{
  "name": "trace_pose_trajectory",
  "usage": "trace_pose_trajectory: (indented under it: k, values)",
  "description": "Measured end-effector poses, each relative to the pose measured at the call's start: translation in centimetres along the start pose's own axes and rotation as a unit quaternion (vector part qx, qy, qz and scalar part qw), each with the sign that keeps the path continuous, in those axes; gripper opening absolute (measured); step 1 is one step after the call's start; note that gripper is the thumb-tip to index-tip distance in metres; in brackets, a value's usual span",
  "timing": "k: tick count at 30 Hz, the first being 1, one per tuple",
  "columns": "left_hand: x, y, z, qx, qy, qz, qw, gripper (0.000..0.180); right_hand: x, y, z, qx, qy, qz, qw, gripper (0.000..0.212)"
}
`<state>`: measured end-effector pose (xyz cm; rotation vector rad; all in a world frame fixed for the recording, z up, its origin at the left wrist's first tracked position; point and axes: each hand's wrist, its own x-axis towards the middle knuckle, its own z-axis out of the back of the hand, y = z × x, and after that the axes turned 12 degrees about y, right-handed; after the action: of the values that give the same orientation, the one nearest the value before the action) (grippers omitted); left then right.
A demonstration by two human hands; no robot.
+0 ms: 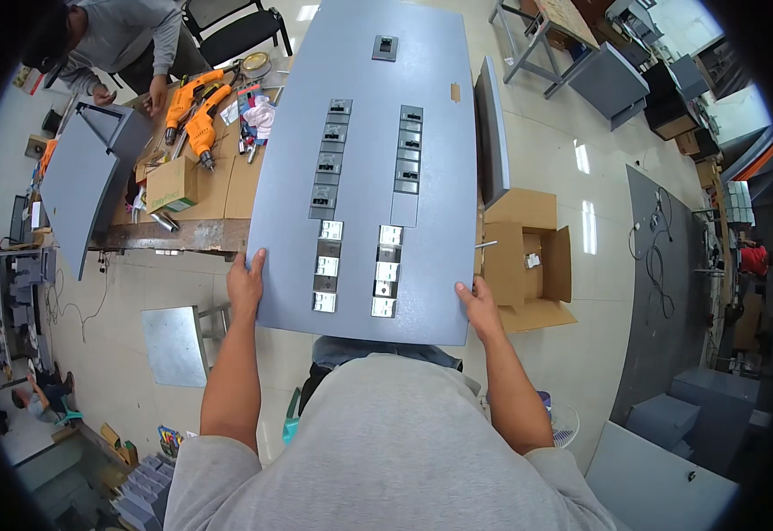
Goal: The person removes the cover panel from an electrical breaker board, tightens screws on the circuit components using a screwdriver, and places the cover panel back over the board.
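A large grey panel (440, 265) was set across the centre of the frame, reaching from its top edge down to just above the wearer's shirt. Its lower left edge was gripped by the left hand (246, 281), and its lower right edge was held by the right hand (481, 307); a thumb was laid against the panel on each side, while the other fingers were partly hidden. Two columns of dark breakers, the left column (330, 164) and the right column (409, 146), were fitted in the panel's middle, with white-faced units (326, 265) lined up below each. A single breaker (385, 48) was mounted near the top.

At the upper left of the frame, two orange drills (199, 133) and a small carton (172, 184) were laid on a wooden table (214, 235), beside which a co-worker (130, 35) was seen. Right of the panel, a cardboard box (503, 265) was left with its flaps spread. At the lower left, a metal-topped stool (174, 345) was placed on the floor.
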<state>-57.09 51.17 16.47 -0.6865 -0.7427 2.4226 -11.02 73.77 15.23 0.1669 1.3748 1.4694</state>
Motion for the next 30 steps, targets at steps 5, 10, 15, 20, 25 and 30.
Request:
trace_pose_trajectory:
  k: [5,10,15,20,25,30]
  values:
    - [-1.0,0.4,2.0,-0.013,-0.014,-0.003,1.000,0.067,0.6,0.9,-1.2,0.033,0.051,-0.063,0.996,0.048]
    - [-0.5,-1.0,1.5,-0.009,0.008,-0.015,1.000,0.063,1.2,-2.9,-1.2,-0.031,-0.027,0.009,0.999,0.049]
    - [-0.5,0.9,2.2,-0.043,-0.007,-0.035,0.998,0.066,0.3,0.7,-1.8,-0.064,0.007,-0.020,0.998,0.048]
    - [-0.6,-1.2,1.1,-0.004,0.017,-0.043,0.999,0.070,-0.5,-2.3,-3.2,-0.080,-0.171,0.015,0.982,0.047]
    - [-0.1,1.2,1.2,-0.007,0.009,-0.034,0.999,0.071,-1.8,1.8,-6.4,-0.156,-0.239,-0.012,0.958,0.052]
    - [0.4,1.0,0.7,0.013,0.020,-0.024,0.999,0.072,-2.1,2.2,-6.0,-0.169,-0.248,-0.027,0.954,0.056]
